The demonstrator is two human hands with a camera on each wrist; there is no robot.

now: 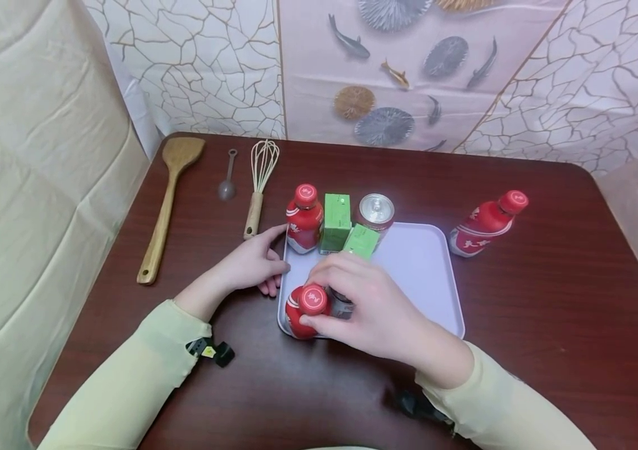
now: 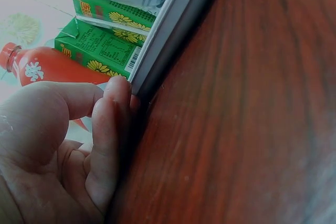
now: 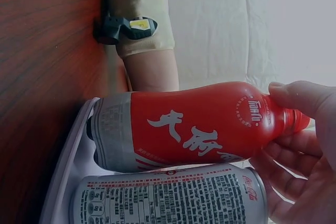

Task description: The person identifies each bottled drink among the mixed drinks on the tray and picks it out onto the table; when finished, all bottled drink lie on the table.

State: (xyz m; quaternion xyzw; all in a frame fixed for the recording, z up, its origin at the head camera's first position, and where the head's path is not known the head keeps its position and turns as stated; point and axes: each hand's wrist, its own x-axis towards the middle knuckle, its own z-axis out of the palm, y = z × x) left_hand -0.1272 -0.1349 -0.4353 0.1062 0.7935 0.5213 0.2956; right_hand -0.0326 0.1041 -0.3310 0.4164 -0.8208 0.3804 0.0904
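Bottle [image 1: 296, 319], tray's [image 1: 422, 275] seven o'clock: likely slick, weighty; right hand [image 1: 372, 300] pinches neck [image 3: 279, 121], sound hold; left hand [image 1: 251, 262] loose, nine o'clock.

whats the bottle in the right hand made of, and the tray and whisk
Bottle: likely plastic, glossy; light catches its smooth shoulder, though glass can't be ruled out. Tray: probably plastic, satin, judging by its even lilac colour and thin rim. Whisk: handle apparently smooth wood, tan; pale loops could be silicone or coated wire.
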